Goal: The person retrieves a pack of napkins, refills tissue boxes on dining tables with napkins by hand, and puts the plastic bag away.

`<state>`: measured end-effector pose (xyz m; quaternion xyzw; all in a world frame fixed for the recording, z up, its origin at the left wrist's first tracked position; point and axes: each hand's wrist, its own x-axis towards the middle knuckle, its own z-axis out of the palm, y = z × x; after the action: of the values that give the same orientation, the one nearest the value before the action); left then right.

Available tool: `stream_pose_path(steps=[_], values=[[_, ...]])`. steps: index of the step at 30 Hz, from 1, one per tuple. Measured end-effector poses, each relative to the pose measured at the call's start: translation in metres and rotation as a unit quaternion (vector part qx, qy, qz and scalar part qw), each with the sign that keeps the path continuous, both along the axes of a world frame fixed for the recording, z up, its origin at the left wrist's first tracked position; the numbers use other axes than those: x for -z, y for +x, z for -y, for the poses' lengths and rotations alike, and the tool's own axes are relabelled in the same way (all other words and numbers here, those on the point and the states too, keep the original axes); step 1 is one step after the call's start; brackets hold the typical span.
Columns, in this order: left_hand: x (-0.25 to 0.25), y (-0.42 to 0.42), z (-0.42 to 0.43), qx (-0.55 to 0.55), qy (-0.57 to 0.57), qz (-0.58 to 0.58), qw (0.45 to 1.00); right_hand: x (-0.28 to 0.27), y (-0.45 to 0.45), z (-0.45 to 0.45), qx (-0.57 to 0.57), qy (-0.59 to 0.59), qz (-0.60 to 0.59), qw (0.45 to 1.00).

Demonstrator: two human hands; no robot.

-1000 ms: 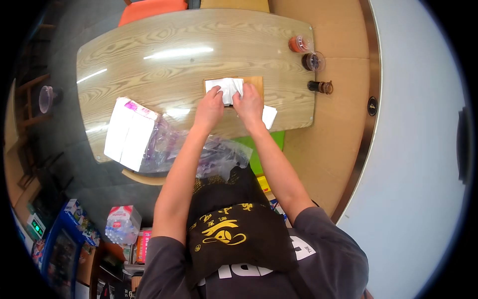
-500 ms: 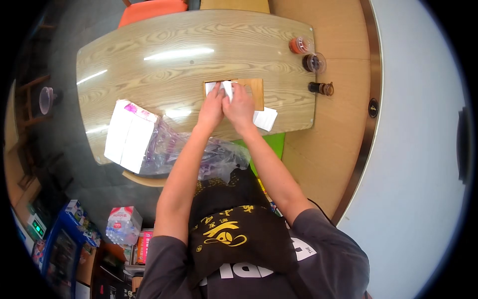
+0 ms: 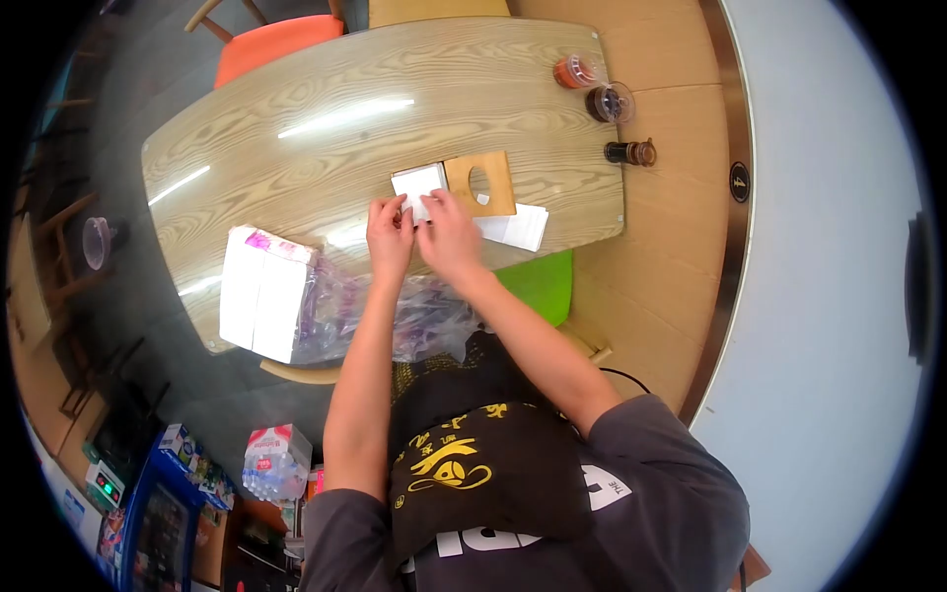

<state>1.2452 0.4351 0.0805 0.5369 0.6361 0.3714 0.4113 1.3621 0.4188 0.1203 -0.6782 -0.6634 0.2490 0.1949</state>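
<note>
A wooden box holding white napkins (image 3: pixel 420 182) sits on the table in front of me. Beside it on the right lies its wooden lid (image 3: pixel 496 185) with an oval hole. My left hand (image 3: pixel 391 233) is at the box's near left corner, its fingers bent on the napkins. My right hand (image 3: pixel 450 235) touches the near right part of the same napkins with bent fingertips. More folded white napkins (image 3: pixel 528 227) lie right of my right hand, partly under the lid's near edge. A white pack (image 3: pixel 264 294) in torn clear plastic (image 3: pixel 424 314) rests at the table's near left.
On the wooden table (image 3: pixel 326 158), a red-filled container (image 3: pixel 575 71), a dark-filled container (image 3: pixel 610 103) and a dark bottle (image 3: pixel 629 152) stand at the right edge. An orange chair (image 3: pixel 278 46) is beyond the far edge, and a green seat (image 3: pixel 541 286) at the near edge.
Both hands have moved a little toward me, uncovering the napkins in the box and the lid's hole. The view has also shifted slightly.
</note>
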Motion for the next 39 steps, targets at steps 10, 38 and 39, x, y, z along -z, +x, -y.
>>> stream_pose_path(steps=[10, 38, 39], values=[[-0.017, 0.021, -0.015, 0.065, 0.16, -0.25, 0.953, -0.005, 0.11, -0.015, 0.198, 0.005, -0.129, 0.972], [0.006, 0.013, -0.021, 0.08, 0.025, 0.006, 0.996, -0.018, 0.042, -0.049, 0.165, -0.346, -0.44, 0.812], [0.008, 0.013, -0.021, 0.085, 0.023, -0.003, 0.996, -0.016, 0.04, -0.049, 0.165, -0.346, -0.44, 0.812]])
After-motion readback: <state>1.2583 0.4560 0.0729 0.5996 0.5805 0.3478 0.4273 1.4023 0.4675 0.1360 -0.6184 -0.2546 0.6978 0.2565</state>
